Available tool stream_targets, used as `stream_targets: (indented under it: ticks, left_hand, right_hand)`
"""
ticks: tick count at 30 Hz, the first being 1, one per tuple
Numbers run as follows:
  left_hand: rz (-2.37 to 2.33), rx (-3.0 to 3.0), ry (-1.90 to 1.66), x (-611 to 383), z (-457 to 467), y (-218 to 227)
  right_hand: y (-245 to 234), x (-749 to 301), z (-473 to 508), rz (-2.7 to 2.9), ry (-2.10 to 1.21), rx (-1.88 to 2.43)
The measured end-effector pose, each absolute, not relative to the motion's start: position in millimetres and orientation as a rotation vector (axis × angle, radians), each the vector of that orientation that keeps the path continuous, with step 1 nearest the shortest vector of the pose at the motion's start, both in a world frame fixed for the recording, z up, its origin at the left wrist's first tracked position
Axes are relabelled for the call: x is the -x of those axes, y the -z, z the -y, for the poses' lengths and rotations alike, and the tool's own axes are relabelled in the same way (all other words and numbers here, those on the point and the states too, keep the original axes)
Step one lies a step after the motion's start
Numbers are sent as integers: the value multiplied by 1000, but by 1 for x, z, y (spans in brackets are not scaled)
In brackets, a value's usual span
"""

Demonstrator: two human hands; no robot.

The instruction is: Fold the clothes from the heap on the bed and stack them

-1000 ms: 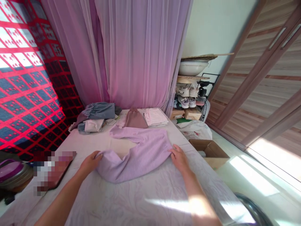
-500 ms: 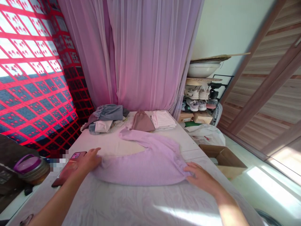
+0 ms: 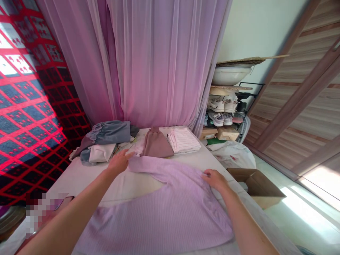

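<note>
A lavender ribbed knit top (image 3: 159,212) lies spread on the bed, one long sleeve stretched toward the far left. At that sleeve's end is my left hand (image 3: 119,163), its fingertips closed on the cuff. My right hand (image 3: 216,180) pinches the top's far right edge near the shoulder. The near hem runs out of view at the bottom. Just beyond the sleeve sits a folded brown garment (image 3: 158,144), with a folded pink-striped stack (image 3: 183,140) to its right.
A pile of grey and pale clothes (image 3: 110,136) lies at the far left of the bed. My left forearm partly covers a phone (image 3: 65,202). Past the bed's right edge are an open cardboard box (image 3: 256,184) and a shoe rack (image 3: 225,106). Purple curtains (image 3: 156,71) hang behind.
Both hands have moved forward, the left from the near left corner to the sleeve end, the right from the lower right edge up to the shoulder. The view has shifted, so the top appears nearer.
</note>
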State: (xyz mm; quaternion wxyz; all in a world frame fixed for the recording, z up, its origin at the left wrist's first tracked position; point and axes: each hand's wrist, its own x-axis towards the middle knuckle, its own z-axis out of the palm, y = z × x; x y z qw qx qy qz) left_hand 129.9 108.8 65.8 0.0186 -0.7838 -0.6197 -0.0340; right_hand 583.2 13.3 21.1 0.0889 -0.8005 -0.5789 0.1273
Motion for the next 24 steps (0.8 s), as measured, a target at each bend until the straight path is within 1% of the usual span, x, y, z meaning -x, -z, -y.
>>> stream_targets:
  ticks: [3,7,11,13,16,20,22,24]
  left_hand:
    - [1777,2503,-33,-137,-122,-65]
    - [1603,2619,-93,-138,-130,-64]
    - [1611,2627,-140,-127,-127,-69]
    - [1706,2573,-123,-114,-121,-79]
    - [1996,2343,-65,-90,-112,-101]
    - [2298,1995,-3,-70,-110,-126]
    - [2385,1946,-59,-70,-114,-125]
    - [2466,1938,-94,-73,-116,-115]
  right_hand:
    - [-26,-586,-17,1806,-432,2335]
    - [-31,-586,-16,1839,-453,2203]
    - [-31,-587,-15,1724,-422,2150]
    - [-32,-587,-18,1647,-371,2091]
    - [-40,-581,-32,1545,-283,2047]
    - [-48,-553,-66,1574,-216,2177]
    - [-46,-537,-82,1597,-204,2255]
    - [-40,-525,-92,1608,-209,2303]
